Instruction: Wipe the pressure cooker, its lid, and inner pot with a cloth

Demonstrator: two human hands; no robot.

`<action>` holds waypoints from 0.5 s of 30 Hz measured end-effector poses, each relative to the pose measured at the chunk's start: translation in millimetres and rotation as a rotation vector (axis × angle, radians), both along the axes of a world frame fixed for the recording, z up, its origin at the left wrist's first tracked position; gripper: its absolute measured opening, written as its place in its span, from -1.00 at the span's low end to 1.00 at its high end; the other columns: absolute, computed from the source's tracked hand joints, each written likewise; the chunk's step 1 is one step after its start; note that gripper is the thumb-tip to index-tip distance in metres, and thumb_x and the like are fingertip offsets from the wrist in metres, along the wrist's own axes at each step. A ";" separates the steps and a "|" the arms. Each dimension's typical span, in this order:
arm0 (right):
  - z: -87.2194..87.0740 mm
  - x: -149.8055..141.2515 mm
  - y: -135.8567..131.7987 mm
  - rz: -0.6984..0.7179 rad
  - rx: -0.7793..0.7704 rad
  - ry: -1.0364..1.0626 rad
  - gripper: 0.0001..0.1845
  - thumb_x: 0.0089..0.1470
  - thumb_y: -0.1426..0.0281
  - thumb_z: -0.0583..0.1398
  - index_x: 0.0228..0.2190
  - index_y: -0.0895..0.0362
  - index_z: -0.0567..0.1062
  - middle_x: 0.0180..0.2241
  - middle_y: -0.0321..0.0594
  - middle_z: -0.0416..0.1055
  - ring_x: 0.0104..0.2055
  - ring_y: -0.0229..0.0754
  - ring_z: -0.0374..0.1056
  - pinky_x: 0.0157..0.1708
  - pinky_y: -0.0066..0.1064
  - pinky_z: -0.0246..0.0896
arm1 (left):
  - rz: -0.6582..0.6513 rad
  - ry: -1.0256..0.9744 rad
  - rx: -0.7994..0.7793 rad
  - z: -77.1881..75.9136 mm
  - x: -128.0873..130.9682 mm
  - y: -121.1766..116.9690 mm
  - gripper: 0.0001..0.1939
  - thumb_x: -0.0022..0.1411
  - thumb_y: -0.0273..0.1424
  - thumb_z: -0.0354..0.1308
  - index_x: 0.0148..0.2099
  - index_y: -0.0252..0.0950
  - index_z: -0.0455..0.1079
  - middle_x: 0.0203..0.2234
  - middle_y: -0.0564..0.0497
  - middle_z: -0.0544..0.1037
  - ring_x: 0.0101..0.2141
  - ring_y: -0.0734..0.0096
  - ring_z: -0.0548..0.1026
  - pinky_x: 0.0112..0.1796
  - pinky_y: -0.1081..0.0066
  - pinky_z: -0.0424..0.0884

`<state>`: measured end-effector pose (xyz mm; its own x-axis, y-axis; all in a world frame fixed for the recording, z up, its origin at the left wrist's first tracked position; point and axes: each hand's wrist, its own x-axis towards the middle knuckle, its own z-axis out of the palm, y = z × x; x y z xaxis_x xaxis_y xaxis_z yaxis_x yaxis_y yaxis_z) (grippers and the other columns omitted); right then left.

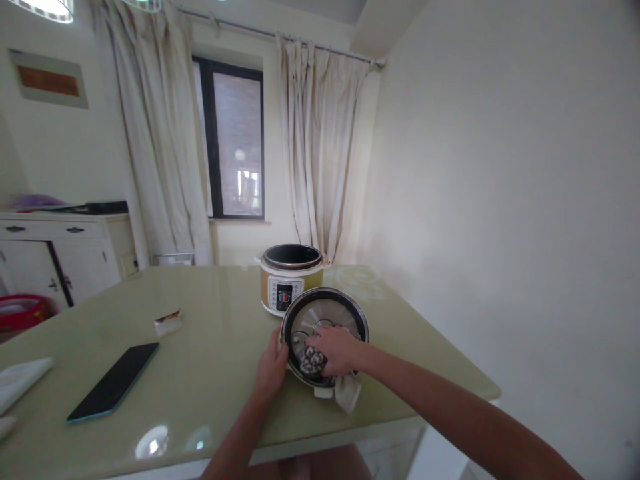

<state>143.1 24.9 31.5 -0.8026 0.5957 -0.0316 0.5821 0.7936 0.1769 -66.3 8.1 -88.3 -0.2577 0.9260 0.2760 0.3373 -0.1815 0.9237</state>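
Observation:
A round pressure cooker lid point(327, 310) is tilted up near the table's front edge, its metal inner side facing me. My left hand point(273, 363) grips the lid's left rim, thumb on the near side. Inside the lid, my right hand point(337, 350) presses a patterned cloth point(313, 361) against the lower part, fingers closed over it. A pale end of that cloth hangs below the rim. Just behind the lid stands the electric pressure cooker point(291, 277), white and tan, with its dark inner pot uncovered and a control panel in front.
On the left of the glossy green table point(215, 380) lies a dark tablet or large phone point(114, 383). A small white packet point(169, 323) sits farther back, and a white object point(23, 380) at the left edge. Walls, curtains and a window surround the far side.

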 end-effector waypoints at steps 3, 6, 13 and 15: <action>6.0 17.5 6.3 -0.072 0.084 -0.030 -0.34 -0.05 0.20 0.41 0.11 -0.04 0.47 0.04 -0.03 0.45 0.07 0.18 0.43 -0.04 -0.02 0.43 | -0.008 0.008 0.018 0.2 0.4 0.6 -0.35 0.37 -0.07 -0.01 0.37 -0.30 0.29 0.06 -0.19 0.63 0.09 0.02 0.57 0.15 0.08 0.43; 17.3 25.5 20.2 -0.198 0.230 -0.045 -0.37 -0.04 0.31 0.42 0.10 0.00 0.48 0.07 0.02 0.44 0.10 0.21 0.38 0.01 0.02 0.37 | -0.017 0.021 0.027 0.7 1.5 1.3 -0.36 0.36 -0.12 -0.01 0.37 -0.31 0.29 0.12 -0.20 0.60 0.13 0.02 0.55 0.19 0.05 0.40; 15.7 -27.7 54.5 -0.268 0.352 0.233 -0.40 0.12 0.27 0.34 0.17 0.05 0.40 0.15 0.06 0.40 0.14 0.17 0.32 0.09 -0.01 0.28 | -0.018 0.064 -0.008 -9.6 -1.3 6.0 -0.34 0.36 -0.13 0.01 0.41 -0.29 0.26 0.09 -0.17 0.62 0.17 0.02 0.53 0.17 0.09 0.43; 6.6 -48.0 55.0 -0.240 0.312 0.317 -0.40 0.13 0.18 0.34 0.16 0.05 0.41 0.13 0.04 0.41 0.13 0.16 0.33 0.09 -0.03 0.28 | -0.008 0.084 -0.035 -13.1 -3.1 6.9 -0.34 0.36 -0.14 0.01 0.41 -0.29 0.24 0.05 -0.17 0.64 0.12 0.02 0.57 0.12 0.11 0.46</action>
